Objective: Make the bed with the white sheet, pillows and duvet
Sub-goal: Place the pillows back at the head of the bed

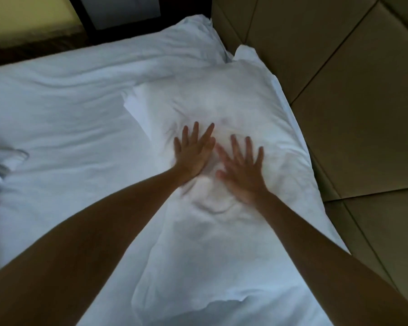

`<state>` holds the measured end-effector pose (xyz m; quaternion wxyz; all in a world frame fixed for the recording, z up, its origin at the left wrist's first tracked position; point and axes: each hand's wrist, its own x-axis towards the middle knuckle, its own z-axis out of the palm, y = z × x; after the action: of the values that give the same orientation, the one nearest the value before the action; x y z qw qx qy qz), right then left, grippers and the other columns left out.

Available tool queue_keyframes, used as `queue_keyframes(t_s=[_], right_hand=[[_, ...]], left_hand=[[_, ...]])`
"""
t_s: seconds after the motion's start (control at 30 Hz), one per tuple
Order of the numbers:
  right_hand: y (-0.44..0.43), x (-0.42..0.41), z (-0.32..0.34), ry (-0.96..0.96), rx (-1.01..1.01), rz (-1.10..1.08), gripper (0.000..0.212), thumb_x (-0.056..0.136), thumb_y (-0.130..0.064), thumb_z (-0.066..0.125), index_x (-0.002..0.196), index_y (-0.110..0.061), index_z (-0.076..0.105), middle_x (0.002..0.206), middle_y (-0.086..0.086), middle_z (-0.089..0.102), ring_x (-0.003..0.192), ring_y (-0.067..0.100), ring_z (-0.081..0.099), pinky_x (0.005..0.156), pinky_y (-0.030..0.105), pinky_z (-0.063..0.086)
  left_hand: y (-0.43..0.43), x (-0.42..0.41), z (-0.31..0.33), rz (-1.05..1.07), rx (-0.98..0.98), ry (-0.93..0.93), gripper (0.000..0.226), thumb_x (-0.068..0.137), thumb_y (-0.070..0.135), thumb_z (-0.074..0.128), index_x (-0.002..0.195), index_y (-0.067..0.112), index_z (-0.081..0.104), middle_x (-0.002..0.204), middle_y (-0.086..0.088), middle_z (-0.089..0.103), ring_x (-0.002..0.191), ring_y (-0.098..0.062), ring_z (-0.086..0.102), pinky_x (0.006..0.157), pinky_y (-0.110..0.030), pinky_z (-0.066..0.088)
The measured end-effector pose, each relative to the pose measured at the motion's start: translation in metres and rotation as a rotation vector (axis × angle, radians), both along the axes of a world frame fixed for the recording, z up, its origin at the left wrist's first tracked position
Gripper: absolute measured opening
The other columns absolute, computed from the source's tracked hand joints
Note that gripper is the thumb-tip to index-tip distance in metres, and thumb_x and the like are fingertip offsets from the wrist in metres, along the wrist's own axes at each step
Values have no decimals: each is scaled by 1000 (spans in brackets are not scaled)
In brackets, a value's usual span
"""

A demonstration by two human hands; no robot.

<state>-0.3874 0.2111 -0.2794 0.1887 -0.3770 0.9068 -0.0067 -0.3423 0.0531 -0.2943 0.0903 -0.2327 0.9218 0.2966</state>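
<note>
pillow (205,243): right under both my palms, lying on the sheet (68,102), its far-right edge against the headboard (339,90)
long axis: runs straight away from me, out past my fingertips and back under my forearms
left hand (193,156): flat, fingers spread, pressing the middle
right hand (243,170): same deal, just beside the left, on the headboard side
nearer hand: neither really, they're pretty much level
next, I guess: smooth outward along that length

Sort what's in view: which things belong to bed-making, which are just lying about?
Job: pillow, white sheet, left hand and right hand pressing flat on the pillow, bunched white bedding at left.
Lying about: padded wall panels, dark furniture beyond the bed.
</note>
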Motion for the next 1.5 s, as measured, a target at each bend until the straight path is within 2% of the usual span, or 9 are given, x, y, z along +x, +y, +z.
queue_keyframes(t_s=[0.13, 0.33, 0.6, 0.77, 0.93, 1.07, 1.27, 1.4, 1.5], right_hand=[[6, 32, -7, -98, 245, 109, 87, 66, -82, -13, 144, -45, -9, 157, -7, -16, 143, 27, -16, 110, 56, -9], [-22, 51, 63, -143, 31, -75, 62, 92, -64, 17, 147, -41, 3, 158, -11, -2, 145, 20, -7, 113, 49, -12], [-105, 182, 142, -320, -373, -93, 59, 95, -55, 32, 147, -29, 24, 152, -2, 31, 140, 18, 25, 115, 43, 2], [-170, 275, 174, -344, -224, 193, 69, 91, -60, 39, 148, -29, 17, 151, -4, 33, 137, 18, 31, 116, 42, 9], [-243, 380, 207, -550, -286, 154, 64, 92, -54, 43, 146, -26, 25, 147, -4, 38, 136, 18, 35, 112, 33, 23], [-306, 467, 196, -615, -264, 97, 62, 88, -56, 48, 139, -22, 39, 136, 1, 51, 129, 21, 44, 110, 39, 30], [-375, 592, 157, -728, -81, 74, 82, 79, -60, 59, 142, -14, 34, 143, 7, 42, 127, 25, 45, 108, 35, 34], [-390, 642, 123, -561, 188, 147, 117, 65, -77, 58, 149, -26, -6, 157, 8, -7, 144, 35, 2, 115, 51, 11], [-380, 662, 104, -432, 229, 109, 120, 65, -72, 63, 148, -24, -9, 156, 6, -11, 143, 38, 0, 112, 54, 9]], left_hand=[[3, 60, 1, -225, -215, -257, 72, 96, 48, 34, 148, 30, -12, 157, -8, -17, 144, -33, -12, 114, -52, 1], [-29, 114, 46, 174, -50, -157, 56, 101, 11, 18, 150, 26, -6, 159, -8, -5, 145, -31, -2, 114, -49, 9], [-89, 235, 140, 657, 356, 121, 60, 100, 46, 11, 146, 9, 25, 152, -13, 27, 140, -31, 24, 116, -44, 20], [-135, 351, 174, 770, 325, 217, 59, 102, 40, 12, 145, 2, 25, 151, -19, 27, 140, -33, 25, 114, -38, 20], [-201, 480, 191, 1058, 297, 232, 65, 98, 53, 16, 142, 10, 38, 147, -15, 38, 135, -30, 35, 114, -39, 24], [-250, 589, 192, 1034, 58, 48, 58, 98, 52, 24, 126, 11, 54, 135, -14, 50, 126, -31, 44, 104, -38, 31], [-298, 733, 172, 1212, 107, -303, 90, 81, 76, 33, 145, 12, 29, 153, -22, 16, 141, -40, 12, 113, -51, 7], [-317, 786, 146, 1372, 149, -348, 122, 66, 80, 52, 147, 0, 9, 151, -28, 12, 141, -42, 11, 116, -49, 12], [-323, 799, 130, 1505, 225, -344, 127, 70, 77, 52, 145, -9, -2, 150, -31, 11, 141, -42, 13, 115, -48, 13]])
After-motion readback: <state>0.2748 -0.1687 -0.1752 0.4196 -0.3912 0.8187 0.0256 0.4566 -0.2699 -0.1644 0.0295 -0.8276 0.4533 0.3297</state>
